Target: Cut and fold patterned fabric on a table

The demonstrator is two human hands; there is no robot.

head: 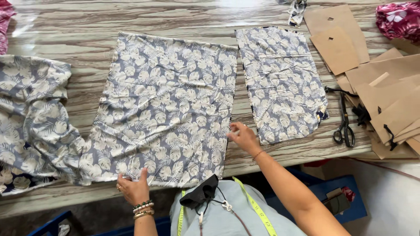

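A large, flat piece of grey-blue cotton fabric printed with pale leaves is lying spread on the wood-grain counter. The left hand is pressing its near edge, fingers spread open; the right hand is touching the right edge with loosely open fingers, gripping nothing. The cloth looks light, limp and easily wrinkled, best pinched at corners or hems. A smaller matching panel is lying beside it, black-handled scissors further right.

Black scissors lie on the wood-grain desk beside stacked brown paper patterns. A smaller leaf-print piece lies flat; crumpled matching fabric sits far left.
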